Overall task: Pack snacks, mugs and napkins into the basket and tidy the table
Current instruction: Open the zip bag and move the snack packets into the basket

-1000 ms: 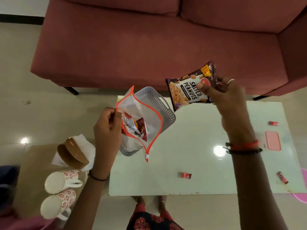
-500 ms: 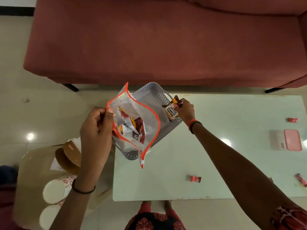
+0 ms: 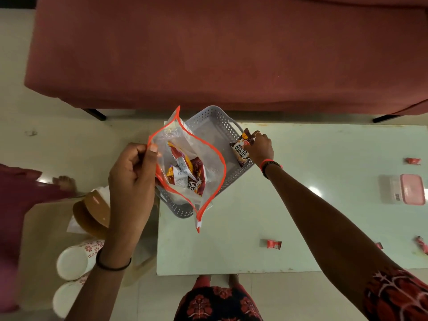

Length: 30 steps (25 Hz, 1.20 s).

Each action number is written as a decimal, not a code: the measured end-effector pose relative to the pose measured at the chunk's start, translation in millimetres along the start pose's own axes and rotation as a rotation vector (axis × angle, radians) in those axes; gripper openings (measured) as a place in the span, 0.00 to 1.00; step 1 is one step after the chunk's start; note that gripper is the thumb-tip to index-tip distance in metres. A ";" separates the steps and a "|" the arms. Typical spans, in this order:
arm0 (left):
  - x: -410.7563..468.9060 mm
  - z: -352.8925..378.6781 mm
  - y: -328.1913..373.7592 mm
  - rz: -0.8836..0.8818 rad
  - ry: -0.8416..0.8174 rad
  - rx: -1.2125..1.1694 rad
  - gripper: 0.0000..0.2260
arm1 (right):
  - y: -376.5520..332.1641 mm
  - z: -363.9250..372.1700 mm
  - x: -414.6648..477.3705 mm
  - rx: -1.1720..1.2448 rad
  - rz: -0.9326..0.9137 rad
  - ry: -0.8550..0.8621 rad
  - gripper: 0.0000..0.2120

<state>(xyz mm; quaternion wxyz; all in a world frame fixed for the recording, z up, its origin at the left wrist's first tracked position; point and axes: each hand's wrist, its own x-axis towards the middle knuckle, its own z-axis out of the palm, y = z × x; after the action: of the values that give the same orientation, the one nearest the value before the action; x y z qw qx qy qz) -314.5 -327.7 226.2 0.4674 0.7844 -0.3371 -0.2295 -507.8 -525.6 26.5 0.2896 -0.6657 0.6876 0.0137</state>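
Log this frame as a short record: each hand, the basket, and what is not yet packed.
left hand: pinches the open zip bag's rim, over the basket
zip bag: clear, orange edge, snack packets inside
right hand: grips the salted peanuts packet at the basket's right inner wall
basket: grey, on the table's far left corner
not yet packed: two mugs and napkins on the side table; wrapped candies on the table
other: pink box near the table's right edge

Single head view looks steeply down, near the table (image 3: pixel 301 181); sofa (image 3: pixel 208 54) beyond
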 end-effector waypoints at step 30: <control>-159.4 60.6 73.1 0.024 -0.209 -0.041 0.07 | -18.5 -73.4 -219.8 -0.152 -0.299 -0.375 0.13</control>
<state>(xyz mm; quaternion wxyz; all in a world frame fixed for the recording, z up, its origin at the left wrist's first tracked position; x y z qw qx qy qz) -484.7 -268.9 270.5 0.4485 0.7423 -0.3887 -0.3112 -530.5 -357.9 185.9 0.3602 -0.7656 0.5127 0.1455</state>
